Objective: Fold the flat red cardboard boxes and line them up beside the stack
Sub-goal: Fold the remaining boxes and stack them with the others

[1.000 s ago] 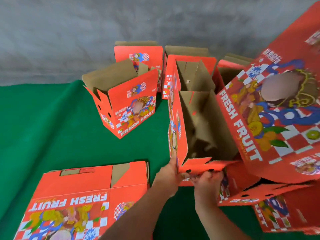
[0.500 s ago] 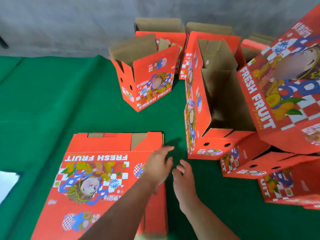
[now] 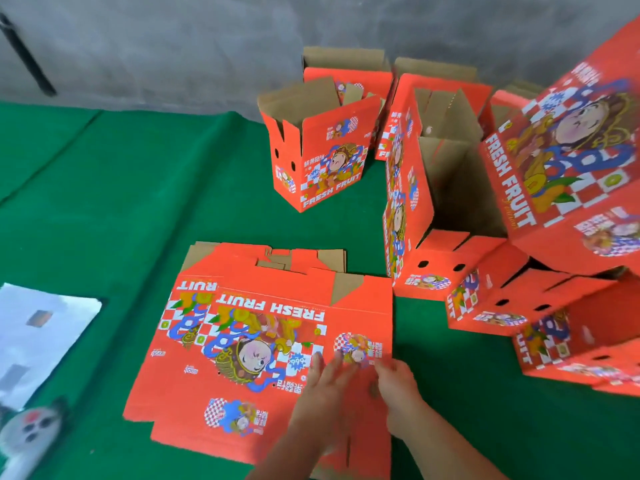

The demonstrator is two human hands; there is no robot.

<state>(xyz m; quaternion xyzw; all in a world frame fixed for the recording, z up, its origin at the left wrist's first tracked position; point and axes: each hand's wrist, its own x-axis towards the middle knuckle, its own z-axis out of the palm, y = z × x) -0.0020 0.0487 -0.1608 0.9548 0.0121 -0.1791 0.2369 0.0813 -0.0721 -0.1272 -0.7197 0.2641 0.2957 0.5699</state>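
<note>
1. A stack of flat boxes is laid on the green cloth, in the near middle.
2. The left hand and the right hand are placed side by side over the stack's near right corner.
3. An upright open box is set behind the stack, well apart from it.
4. Two more boxes are seen behind that one, against the wall.
5. A cluster of folded boxes is gathered to the right of the stack.
6. A white sheet is laid at the left edge.

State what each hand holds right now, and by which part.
Nothing is clearly held. The left hand lies with spread fingers on the top flat box; the right hand touches its right edge, grip blurred.
</note>
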